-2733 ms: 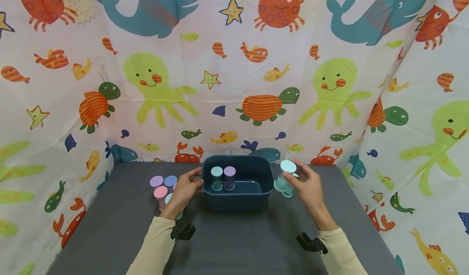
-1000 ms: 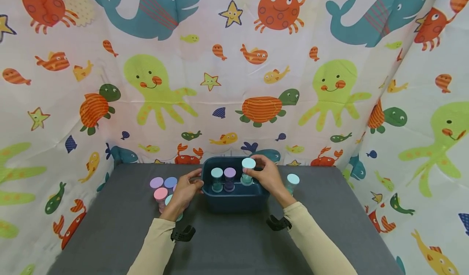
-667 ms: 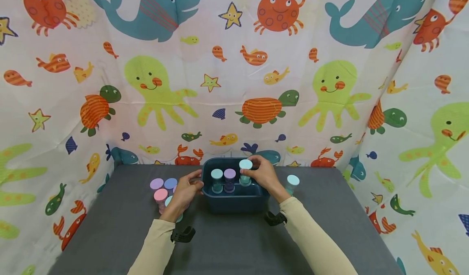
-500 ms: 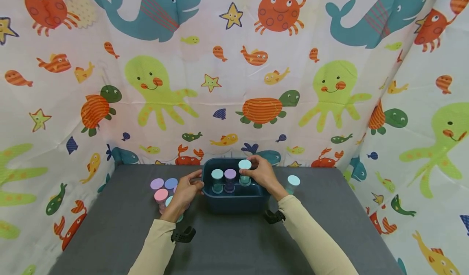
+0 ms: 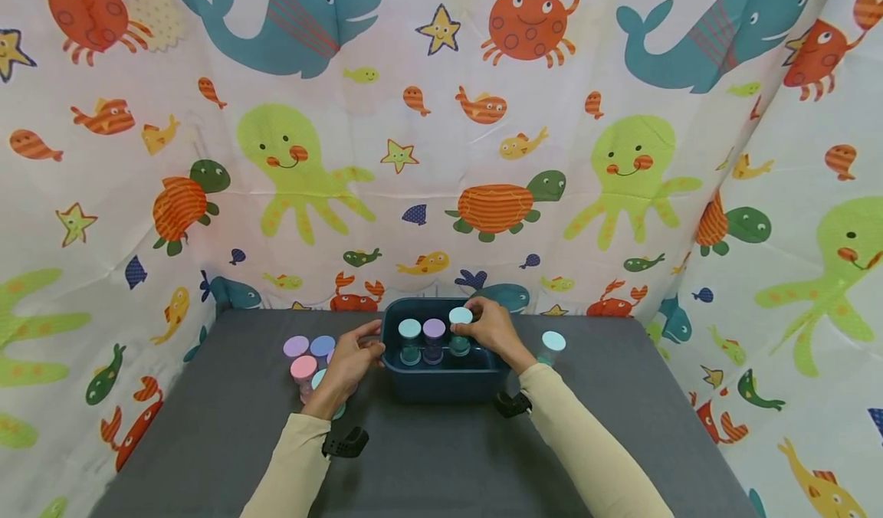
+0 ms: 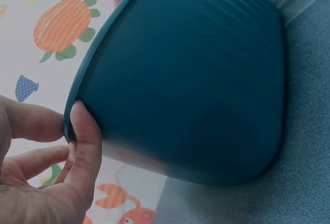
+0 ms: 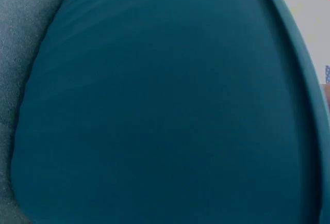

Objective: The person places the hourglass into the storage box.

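A dark teal bin stands at the table's far middle. My left hand pinches its left rim; the left wrist view shows thumb and fingers of that hand on the edge of the bin. Inside the bin stand a teal-lidded jar and a purple-lidded jar. To their right, my right hand grips another teal-lidded jar, upright and low in the bin. In the right wrist view the bin's wall fills most of the frame and hides the jar.
Left of the bin, partly behind my left hand, several lidded jars stand together, among them a pink-lidded one and a blue-lidded one. One teal-lidded jar stands right of the bin. A patterned curtain hangs behind the grey table.
My right hand has carried a teal-lidded jar from right of the bin into it, then left and lower beside the purple-lidded jar. My left hand has stayed on the rim.
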The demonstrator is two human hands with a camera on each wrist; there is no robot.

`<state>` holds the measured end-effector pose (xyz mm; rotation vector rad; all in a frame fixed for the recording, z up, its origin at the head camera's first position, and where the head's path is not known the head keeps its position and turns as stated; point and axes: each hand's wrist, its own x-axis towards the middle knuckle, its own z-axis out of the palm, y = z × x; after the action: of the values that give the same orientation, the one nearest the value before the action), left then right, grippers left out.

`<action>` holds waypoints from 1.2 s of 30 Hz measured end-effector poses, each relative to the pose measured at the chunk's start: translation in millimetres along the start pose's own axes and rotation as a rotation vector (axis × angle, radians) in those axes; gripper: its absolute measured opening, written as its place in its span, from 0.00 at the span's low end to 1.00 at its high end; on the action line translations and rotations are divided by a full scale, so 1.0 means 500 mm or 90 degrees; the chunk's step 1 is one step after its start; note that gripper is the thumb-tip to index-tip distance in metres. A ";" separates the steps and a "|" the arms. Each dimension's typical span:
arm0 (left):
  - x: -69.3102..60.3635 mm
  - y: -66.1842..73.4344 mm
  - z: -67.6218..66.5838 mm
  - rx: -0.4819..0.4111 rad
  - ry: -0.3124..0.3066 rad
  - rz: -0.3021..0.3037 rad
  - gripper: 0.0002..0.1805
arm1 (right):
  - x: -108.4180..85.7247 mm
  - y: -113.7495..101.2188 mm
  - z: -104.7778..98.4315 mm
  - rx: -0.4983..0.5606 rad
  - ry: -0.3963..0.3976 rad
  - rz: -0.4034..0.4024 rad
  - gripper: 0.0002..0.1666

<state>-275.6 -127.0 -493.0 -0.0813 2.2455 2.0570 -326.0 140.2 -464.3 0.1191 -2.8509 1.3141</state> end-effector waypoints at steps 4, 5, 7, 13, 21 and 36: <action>-0.004 -0.004 -0.001 0.005 0.002 0.000 0.28 | 0.003 0.008 0.004 -0.038 -0.018 0.001 0.25; -0.005 -0.005 -0.001 0.006 0.002 -0.001 0.28 | 0.004 0.011 0.005 -0.049 -0.023 0.000 0.25; -0.006 -0.007 -0.001 0.006 0.004 -0.003 0.28 | 0.006 0.014 0.008 -0.063 -0.032 -0.002 0.25; -0.005 -0.009 -0.001 0.006 0.006 -0.003 0.28 | 0.015 0.019 0.014 -0.092 -0.037 0.003 0.25; -0.005 -0.007 0.000 0.010 0.005 -0.003 0.28 | 0.022 0.020 0.023 -0.110 -0.049 0.003 0.26; 0.001 -0.002 0.000 0.008 0.002 0.003 0.28 | 0.035 0.022 0.025 -0.136 -0.053 0.010 0.27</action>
<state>-275.9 -126.9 -493.9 -0.0786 2.2621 2.0475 -343.8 136.5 -480.1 0.1541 -3.0458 1.0200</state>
